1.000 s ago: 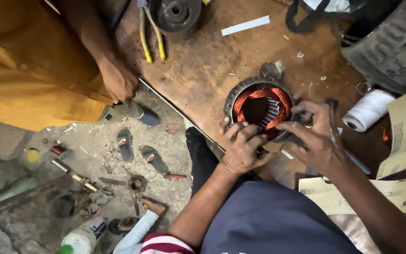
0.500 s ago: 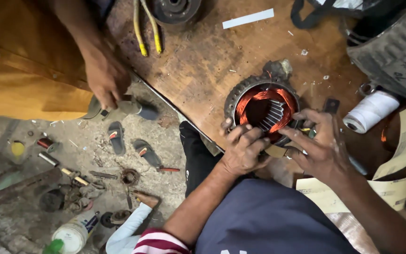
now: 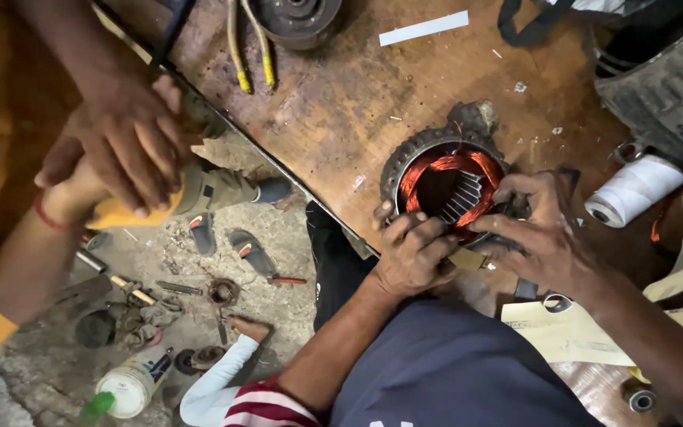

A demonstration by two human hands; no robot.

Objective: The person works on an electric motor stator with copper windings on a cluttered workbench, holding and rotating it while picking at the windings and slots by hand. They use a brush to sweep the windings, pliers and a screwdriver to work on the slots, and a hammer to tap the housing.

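The motor stator (image 3: 446, 190) sits near the bench's front edge, right in front of me, a ring of stacked steel with bright copper windings (image 3: 468, 170) lining its bore. I judge it heavy and stiff, so it should stay put under a push, but the thin wire is the delicate part, easy to nick or bend. The safe grip is the outer steel rim, not the coils. My left hand (image 3: 414, 255) rests on the near rim with its fingers curled over the edge. My right hand (image 3: 543, 229) is closed round the right side of the ring, fingertips reaching in toward the windings.

The bench (image 3: 341, 103) is worn, stained wood, gritty with scraps. A white spool of cord (image 3: 634, 190) lies to the right, sheets of paper (image 3: 567, 332) at the near right corner, two yellow-tipped cables (image 3: 250, 55) at the far edge. Another person's hands (image 3: 120, 142) are clasped at the bench's left edge. Below, the concrete floor (image 3: 41, 379) is strewn with sandals (image 3: 250, 251), small tools and a white bottle (image 3: 132, 383).
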